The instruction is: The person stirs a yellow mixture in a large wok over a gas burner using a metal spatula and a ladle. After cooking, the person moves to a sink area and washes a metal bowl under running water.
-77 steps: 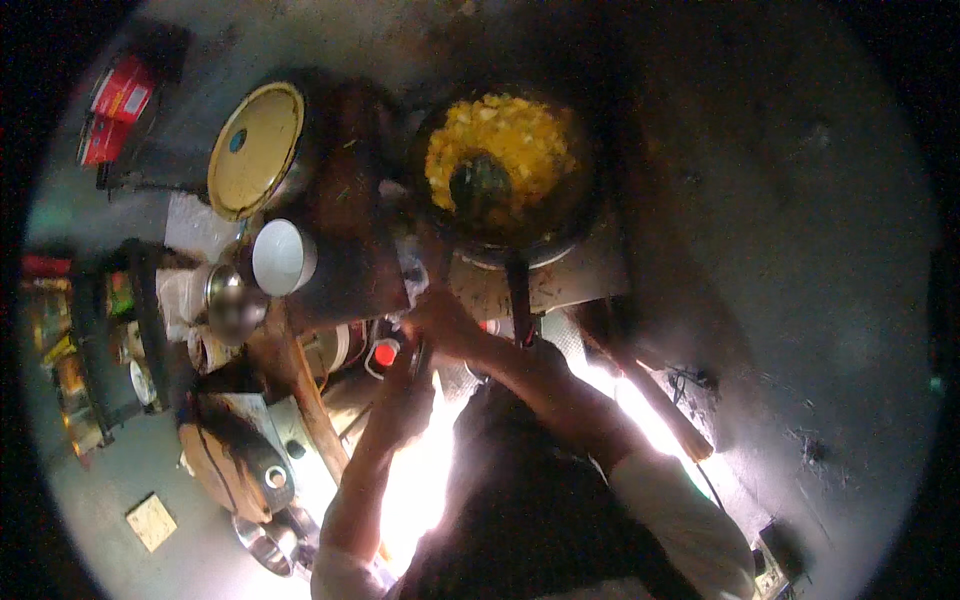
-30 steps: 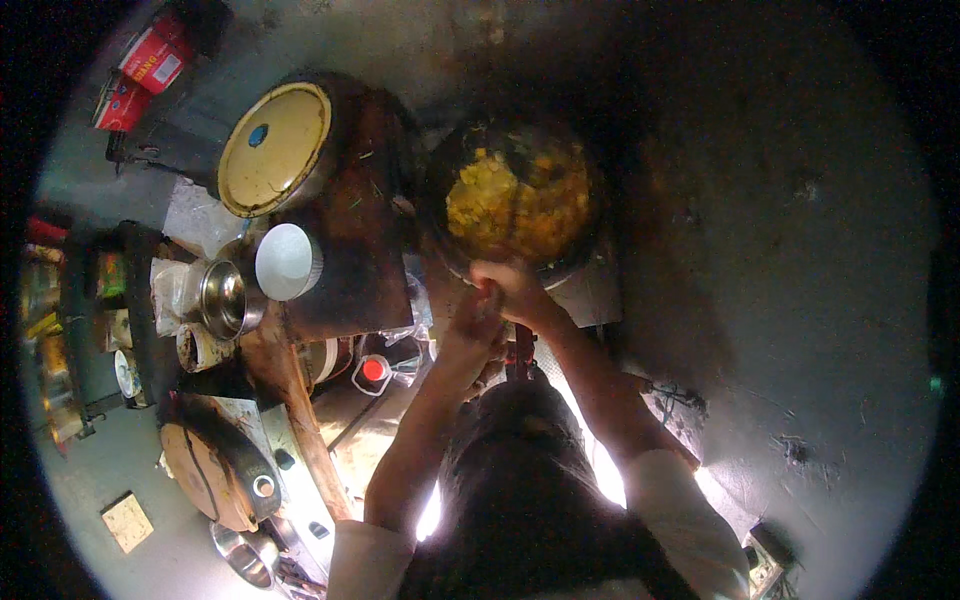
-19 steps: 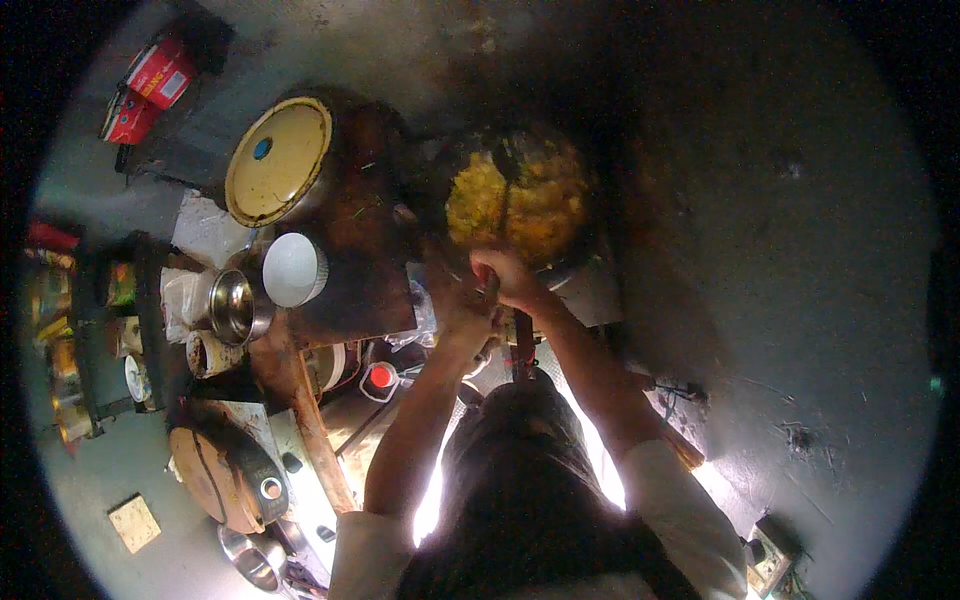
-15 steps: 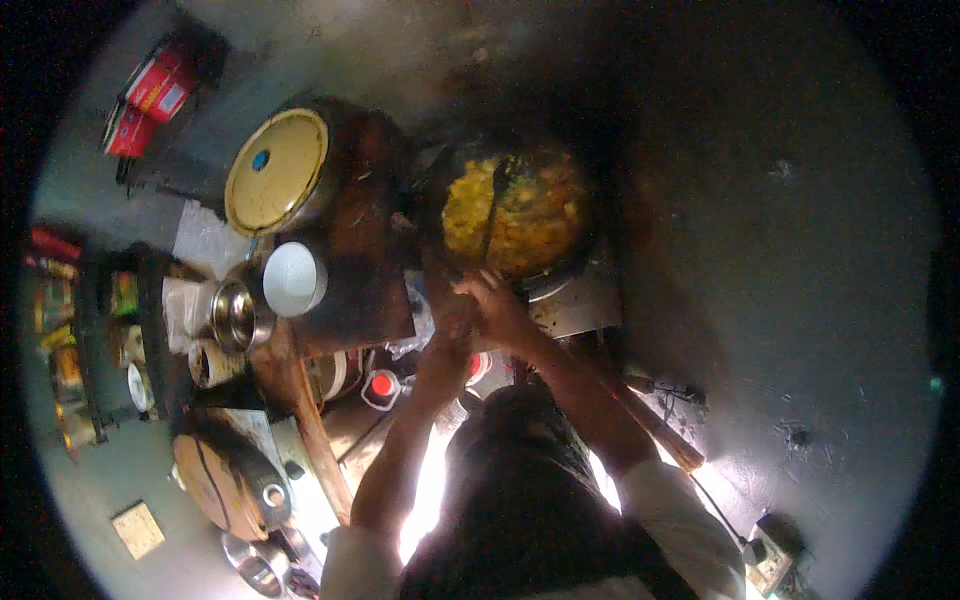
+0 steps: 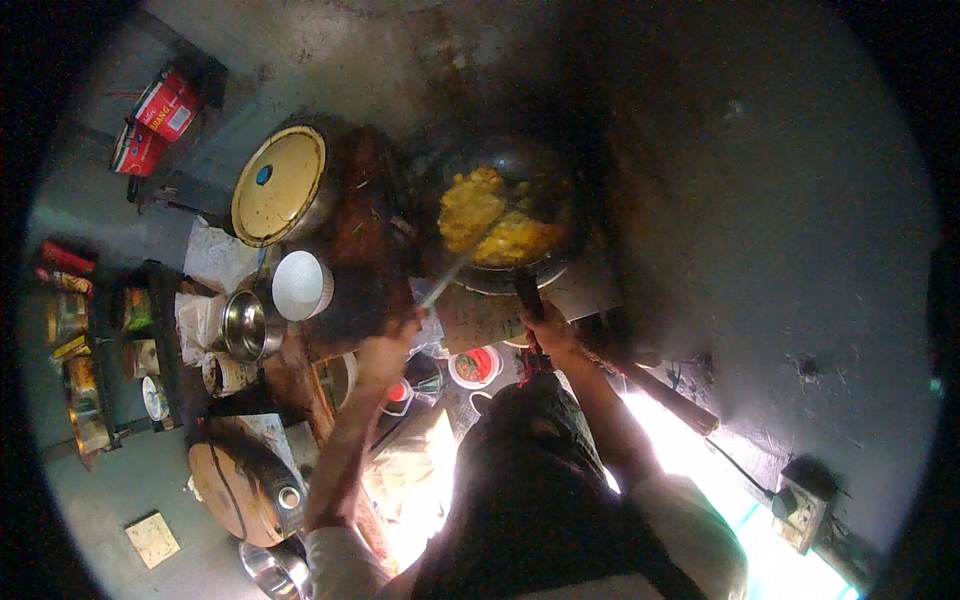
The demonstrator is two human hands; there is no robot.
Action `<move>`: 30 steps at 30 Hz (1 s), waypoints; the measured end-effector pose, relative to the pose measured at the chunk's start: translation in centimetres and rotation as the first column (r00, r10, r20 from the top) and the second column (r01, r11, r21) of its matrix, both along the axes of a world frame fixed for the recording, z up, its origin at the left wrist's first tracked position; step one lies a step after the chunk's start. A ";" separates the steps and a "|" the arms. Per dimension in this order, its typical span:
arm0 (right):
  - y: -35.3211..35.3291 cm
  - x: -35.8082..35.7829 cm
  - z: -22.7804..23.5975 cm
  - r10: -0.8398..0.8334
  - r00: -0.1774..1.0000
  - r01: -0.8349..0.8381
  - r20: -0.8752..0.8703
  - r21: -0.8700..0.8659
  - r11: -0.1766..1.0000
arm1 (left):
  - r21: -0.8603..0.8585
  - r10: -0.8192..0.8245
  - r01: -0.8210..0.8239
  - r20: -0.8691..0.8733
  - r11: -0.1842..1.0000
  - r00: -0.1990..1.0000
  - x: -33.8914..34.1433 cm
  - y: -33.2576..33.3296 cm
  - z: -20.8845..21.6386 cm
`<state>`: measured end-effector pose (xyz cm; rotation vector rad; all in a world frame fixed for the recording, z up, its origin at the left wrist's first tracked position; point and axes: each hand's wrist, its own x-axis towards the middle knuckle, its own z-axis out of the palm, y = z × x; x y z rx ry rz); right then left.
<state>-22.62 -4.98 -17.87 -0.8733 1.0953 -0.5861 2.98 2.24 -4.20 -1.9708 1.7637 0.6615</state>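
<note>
A dark wok (image 5: 500, 165) sits on the stove at the upper middle, with yellow and orange pieces of food (image 5: 475, 215) heaped in its left and near part. My right hand (image 5: 548, 330) is wrapped round the wok's dark handle (image 5: 528, 292), just in front of the rim. My left hand (image 5: 390, 348), a little blurred, is closed on the near end of a long-handled spatula (image 5: 450, 275). That tool slants up to the right over the rim, and its far end lies among the food. Its head is mostly hidden there.
On the dark counter to the left stand a pot with a cream lid (image 5: 280, 187), a white bowl (image 5: 302, 286) and a steel bowl (image 5: 250, 326). Below is a white tub with red contents (image 5: 475, 367). A wall closes off the right side.
My hands, close together before at the wok's near side, are now apart: the left has moved left and nearer, the right grips the handle. The food has shifted left and toward me.
</note>
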 end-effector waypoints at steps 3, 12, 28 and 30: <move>0.2 0.6 2.0 -0.057 0.997 0.059 -0.042 0.039 0.998 | -0.250 -0.035 0.052 0.070 0.967 0.997 1.7 0.1 0.5; 0.6 0.6 2.8 -0.074 0.992 0.075 -0.105 0.004 0.997 | -0.550 -0.134 -0.131 -0.414 0.825 0.900 0.1 1.7 -5.8; -0.2 -0.6 2.4 0.057 0.998 -0.059 0.038 0.049 0.997 | -0.295 -0.119 0.180 0.211 0.938 0.970 3.2 -1.1 1.8; -0.5 -0.1 2.8 0.072 0.997 -0.073 0.039 0.044 0.996 | -0.416 -0.013 0.079 0.157 0.906 0.987 1.4 -2.8 -1.2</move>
